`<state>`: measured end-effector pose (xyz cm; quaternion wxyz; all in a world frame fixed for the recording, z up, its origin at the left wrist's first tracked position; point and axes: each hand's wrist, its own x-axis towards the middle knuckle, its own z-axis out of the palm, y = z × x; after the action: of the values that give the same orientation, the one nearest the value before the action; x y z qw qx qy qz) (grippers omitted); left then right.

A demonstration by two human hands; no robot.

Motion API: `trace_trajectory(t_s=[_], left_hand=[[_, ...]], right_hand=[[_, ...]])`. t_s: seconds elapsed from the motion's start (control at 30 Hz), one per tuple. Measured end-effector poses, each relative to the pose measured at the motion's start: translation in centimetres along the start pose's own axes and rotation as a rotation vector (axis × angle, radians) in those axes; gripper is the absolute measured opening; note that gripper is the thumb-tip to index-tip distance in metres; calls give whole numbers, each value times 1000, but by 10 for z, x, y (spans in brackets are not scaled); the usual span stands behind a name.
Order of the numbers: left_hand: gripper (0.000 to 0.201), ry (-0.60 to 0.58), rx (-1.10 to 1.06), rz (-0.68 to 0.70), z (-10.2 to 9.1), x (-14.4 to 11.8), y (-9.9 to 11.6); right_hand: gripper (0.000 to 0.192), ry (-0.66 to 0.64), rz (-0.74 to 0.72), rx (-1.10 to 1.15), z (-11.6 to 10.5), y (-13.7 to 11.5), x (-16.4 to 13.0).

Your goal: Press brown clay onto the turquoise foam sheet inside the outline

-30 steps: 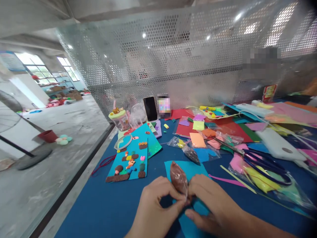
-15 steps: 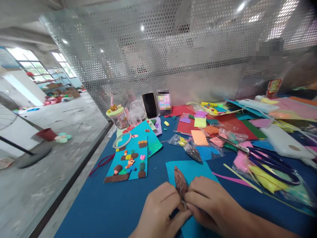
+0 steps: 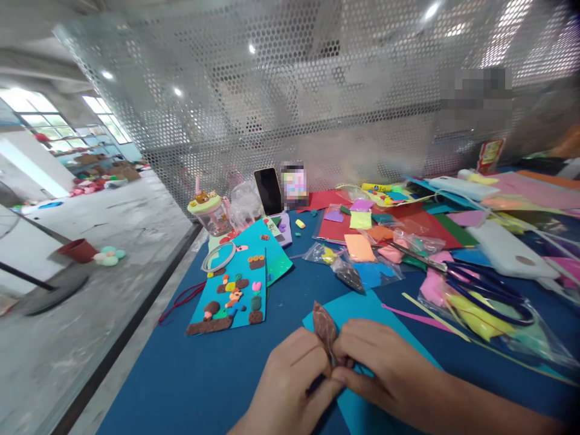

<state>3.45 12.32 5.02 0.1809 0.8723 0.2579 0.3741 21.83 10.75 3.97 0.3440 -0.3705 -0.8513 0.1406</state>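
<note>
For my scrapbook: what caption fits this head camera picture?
Both hands, left hand and right hand, pinch a small bag of brown clay over a blue sheet.

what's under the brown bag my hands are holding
A teal sheet lies under the brown bag, on the blue mat. Left hand and right hand cover the sheet's near part.

Scissors (image 3: 487, 289), phone (image 3: 268, 191), decorated blue card (image 3: 231, 290)
</note>
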Motion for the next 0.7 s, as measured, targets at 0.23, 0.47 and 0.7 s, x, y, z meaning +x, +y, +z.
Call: trace_trajectory(t_s=[0.23,0.47,0.7], left_hand=[[28,-47,-67,-26,2,1,-2],[28,-171,-312,-390,-1,6,-1],[24,-185,-233,-354,0,5,1]], right_hand=[[29,-26,-1,-9,2,1,2],[17,108,96,188,16,12,-2],[18,106,138,180,11,5,4]])
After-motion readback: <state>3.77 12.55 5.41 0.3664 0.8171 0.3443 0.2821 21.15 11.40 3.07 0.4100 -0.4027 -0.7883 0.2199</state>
